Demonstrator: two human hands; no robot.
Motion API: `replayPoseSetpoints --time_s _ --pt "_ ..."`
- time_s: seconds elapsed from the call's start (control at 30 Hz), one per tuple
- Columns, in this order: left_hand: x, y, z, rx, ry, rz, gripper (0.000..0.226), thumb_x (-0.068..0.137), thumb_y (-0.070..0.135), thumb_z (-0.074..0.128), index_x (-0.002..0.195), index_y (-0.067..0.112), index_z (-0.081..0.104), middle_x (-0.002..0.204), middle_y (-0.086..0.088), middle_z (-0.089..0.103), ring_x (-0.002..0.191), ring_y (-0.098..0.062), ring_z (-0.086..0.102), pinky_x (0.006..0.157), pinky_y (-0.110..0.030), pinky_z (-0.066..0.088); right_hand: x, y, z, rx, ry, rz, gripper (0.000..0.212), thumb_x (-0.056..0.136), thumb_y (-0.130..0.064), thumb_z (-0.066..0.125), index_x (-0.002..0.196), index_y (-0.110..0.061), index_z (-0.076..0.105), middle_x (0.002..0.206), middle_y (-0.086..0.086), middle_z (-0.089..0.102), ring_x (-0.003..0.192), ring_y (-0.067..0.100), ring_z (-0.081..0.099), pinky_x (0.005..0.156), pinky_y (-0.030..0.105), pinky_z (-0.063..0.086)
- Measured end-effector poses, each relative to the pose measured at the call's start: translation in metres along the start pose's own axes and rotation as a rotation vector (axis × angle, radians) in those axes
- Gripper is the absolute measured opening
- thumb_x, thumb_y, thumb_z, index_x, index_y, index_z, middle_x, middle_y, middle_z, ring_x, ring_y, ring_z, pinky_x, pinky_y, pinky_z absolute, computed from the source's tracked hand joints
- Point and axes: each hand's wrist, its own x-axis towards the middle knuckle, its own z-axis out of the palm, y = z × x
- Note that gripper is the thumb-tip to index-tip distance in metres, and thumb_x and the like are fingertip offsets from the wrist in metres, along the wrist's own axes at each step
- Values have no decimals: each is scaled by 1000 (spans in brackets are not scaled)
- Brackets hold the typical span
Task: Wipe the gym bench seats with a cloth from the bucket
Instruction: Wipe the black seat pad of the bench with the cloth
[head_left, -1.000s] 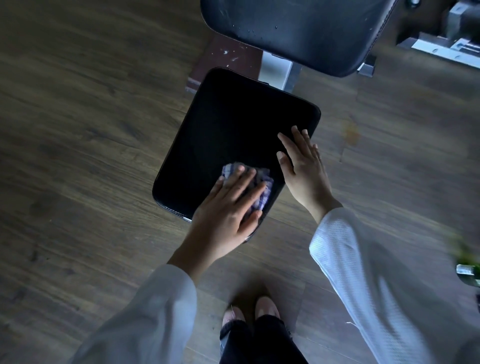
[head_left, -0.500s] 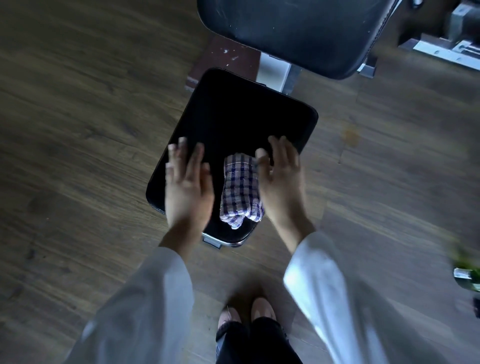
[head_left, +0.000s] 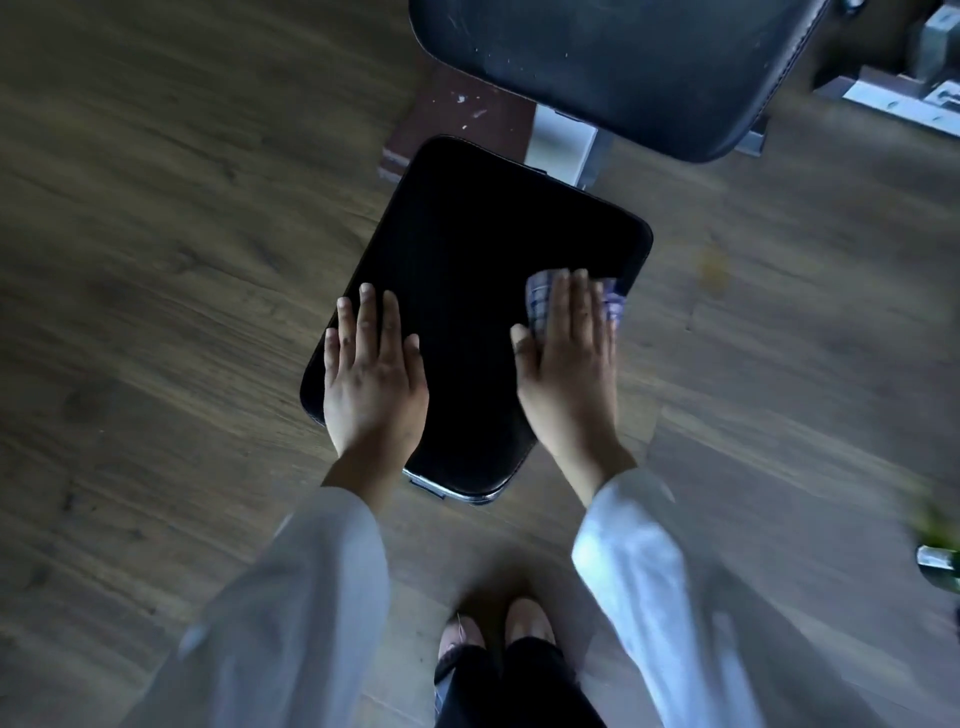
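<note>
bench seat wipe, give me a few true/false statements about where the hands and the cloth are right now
1. The right hand presses the checked cloth flat on the black seat pad. True.
2. The left hand holds the cloth. False: it lies flat on the pad's left edge, holding nothing.
3. The cloth sits near the pad's right edge. True.
4. The cloth hangs over the backrest pad. False: it is on the seat pad, under the right hand.
5. A bucket stands on the pad. False: no bucket is in view.
</note>
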Motion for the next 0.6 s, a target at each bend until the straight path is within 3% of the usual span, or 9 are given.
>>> replayPoseSetpoints --time_s 0.13,0.3,0.43,0.6 --pt "14 4 -2 0 -59 -22 53 98 32 28 146 8 24 155 -10 17 144 -30 10 116 -38 5 -44 -18 7 26 -38 -258 53 89 -30 38 135 -4 42 140 16 43 132 29 38 110 41 26" --pt "39 6 -3 18 -111 15 53 101 29 29 148 11 14 157 -6 7 145 -24 2 116 -34 1 2 4 10 3 82 -174 51 84 -23 41 129 -2 48 134 20 50 126 33 46 105 45 35" --pt "39 8 1 37 -85 5 53 100 29 29 148 11 14 157 -6 7 145 -23 3 116 -33 1 53 3 12 -4 60 -31 52 89 -27 39 137 -5 39 142 17 41 134 31 35 110 42 23" --pt "42 9 2 28 -66 20 53 100 28 31 148 10 16 157 -7 10 145 -24 5 116 -33 2 40 -5 22 -29 90 -297 50 87 -27 40 131 -5 48 134 16 51 126 29 46 105 42 36"
